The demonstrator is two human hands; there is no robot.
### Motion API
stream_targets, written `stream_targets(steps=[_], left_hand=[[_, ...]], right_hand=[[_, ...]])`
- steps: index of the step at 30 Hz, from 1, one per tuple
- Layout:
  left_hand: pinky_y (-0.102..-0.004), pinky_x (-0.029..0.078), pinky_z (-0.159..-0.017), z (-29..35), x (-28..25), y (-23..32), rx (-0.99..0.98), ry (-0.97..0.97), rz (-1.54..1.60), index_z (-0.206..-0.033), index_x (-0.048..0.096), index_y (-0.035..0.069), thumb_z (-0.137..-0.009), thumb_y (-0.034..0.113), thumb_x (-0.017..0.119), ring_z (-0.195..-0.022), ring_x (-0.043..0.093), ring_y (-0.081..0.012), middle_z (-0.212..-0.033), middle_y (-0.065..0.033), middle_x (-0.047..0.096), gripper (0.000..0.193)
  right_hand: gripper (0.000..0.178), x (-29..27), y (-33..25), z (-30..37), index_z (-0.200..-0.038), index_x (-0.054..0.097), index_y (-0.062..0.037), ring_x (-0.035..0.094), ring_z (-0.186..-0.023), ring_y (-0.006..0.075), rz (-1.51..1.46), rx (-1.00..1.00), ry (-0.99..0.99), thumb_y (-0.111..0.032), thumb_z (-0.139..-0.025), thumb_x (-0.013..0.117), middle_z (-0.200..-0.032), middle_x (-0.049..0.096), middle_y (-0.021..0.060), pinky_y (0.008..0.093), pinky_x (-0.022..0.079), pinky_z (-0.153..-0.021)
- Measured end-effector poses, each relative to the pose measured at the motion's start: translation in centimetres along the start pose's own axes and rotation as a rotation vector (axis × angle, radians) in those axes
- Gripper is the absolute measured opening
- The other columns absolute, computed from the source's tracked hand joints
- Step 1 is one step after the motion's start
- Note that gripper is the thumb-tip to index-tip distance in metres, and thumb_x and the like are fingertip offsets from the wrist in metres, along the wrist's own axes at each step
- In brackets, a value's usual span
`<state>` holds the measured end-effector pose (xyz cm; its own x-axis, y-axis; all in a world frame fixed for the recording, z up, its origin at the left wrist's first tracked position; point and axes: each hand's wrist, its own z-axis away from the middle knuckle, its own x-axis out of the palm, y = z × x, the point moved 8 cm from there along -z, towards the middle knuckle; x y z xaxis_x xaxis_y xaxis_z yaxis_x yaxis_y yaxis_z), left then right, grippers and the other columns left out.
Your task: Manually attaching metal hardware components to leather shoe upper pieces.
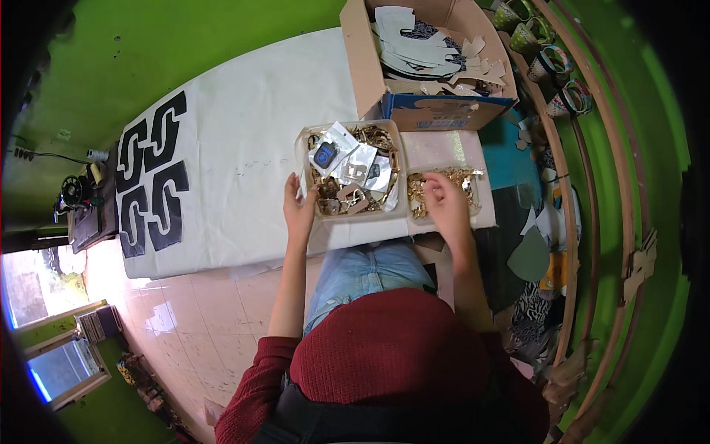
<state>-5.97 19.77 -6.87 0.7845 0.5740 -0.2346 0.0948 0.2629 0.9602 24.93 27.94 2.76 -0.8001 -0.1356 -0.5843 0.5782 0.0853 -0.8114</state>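
A translucent plastic tub (357, 216) stands on the white-covered table in front of me. It holds gold-coloured metal fittings, small clear packets (359, 164) and a dark blue tag-like piece (325, 154). At the tub's left wall is my left hand (299, 211), thumb and fingers apart with nothing visible between them. To the right sits a smaller, shallow container with many small gold-coloured metal pieces (462, 180). Over these, my right hand (449, 207) has its thumb and fingertips drawn together; whatever they hold is too small to make out.
Behind the tubs stands an open cardboard box (444, 111) full of cut scraps. Black letter-shaped cutouts (154, 177) lie on the table's left. A sewing machine (74, 191) is at far left. Wooden rails (569, 207) and small woven baskets (551, 66) line the right wall.
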Motion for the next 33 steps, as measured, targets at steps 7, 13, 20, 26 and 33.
stream_targets(steps=[7, 13, 20, 26, 33], left_hand=[[-0.0308, 0.043, -0.09, -0.1, 1.6, -1.1, 0.041, -0.314, -0.055, -0.129, 0.047, -0.001, -0.083, 0.011, 0.059, -0.104, 0.058, -0.0201, -0.113, -0.0156, 0.062, 0.049], [-0.0296, 0.045, -0.085, -0.2, 1.6, -2.4, -0.007, -0.252, 0.071, -0.123, 0.054, 0.0, -0.086, 0.01, 0.055, -0.096, 0.059, -0.0187, -0.106, -0.0145, 0.064, 0.038], [-0.0298, 0.045, -0.07, -0.6, 0.4, -3.2, -0.02, -0.174, 0.0, -0.113, 0.059, -0.002, -0.089, 0.014, 0.051, -0.077, 0.055, -0.0144, -0.088, -0.0093, 0.063, 0.029], [-0.026, 0.042, -0.064, 0.7, -2.6, -0.7, -0.05, -0.169, 0.063, -0.106, 0.06, -0.005, -0.091, 0.012, 0.05, -0.072, 0.05, -0.0096, -0.085, -0.0038, 0.059, 0.025], [-0.0245, 0.043, -0.064, 3.6, -2.0, 7.4, -0.047, -0.238, 0.079, -0.106, 0.059, -0.007, -0.09, 0.008, 0.051, -0.074, 0.052, -0.0088, -0.088, -0.0058, 0.061, 0.023]], right_hand=[[0.04, 4.3, -1.7, -2.1, -0.12, 0.053, -0.007, 0.059, -0.096, 0.0277, 0.599, -0.173, 0.092, -0.02, -0.083, 0.06, -0.097, 0.067, 0.0096, 0.0412, 0.043, -0.083], [0.032, 6.2, -1.2, -6.0, -0.113, 0.058, -0.0044, 0.054, -0.11, 0.0256, 0.744, -0.116, 0.029, -0.02, -0.086, 0.055, -0.099, 0.066, 0.012, 0.0546, 0.024, -0.097], [0.016, 7.8, -1.3, -5.9, -0.09, 0.062, -0.0036, 0.065, -0.086, 0.028, 0.506, -0.056, -0.097, -0.011, -0.086, 0.048, -0.087, 0.067, 0.0116, 0.0644, 0.005, -0.104], [0.017, 7.0, -3.4, -3.3, -0.094, 0.06, -0.0012, 0.065, -0.067, 0.0268, 0.338, -0.004, -0.15, -0.004, -0.087, 0.045, -0.061, 0.061, 0.0072, 0.0571, 0.005, -0.11], [0.02, 0.5, -5.2, -0.8, -0.098, 0.064, -0.0056, 0.061, -0.063, 0.0316, 0.112, -0.138, 0.16, -0.015, -0.088, 0.05, -0.065, 0.062, 0.0135, 0.0438, 0.034, -0.098]])
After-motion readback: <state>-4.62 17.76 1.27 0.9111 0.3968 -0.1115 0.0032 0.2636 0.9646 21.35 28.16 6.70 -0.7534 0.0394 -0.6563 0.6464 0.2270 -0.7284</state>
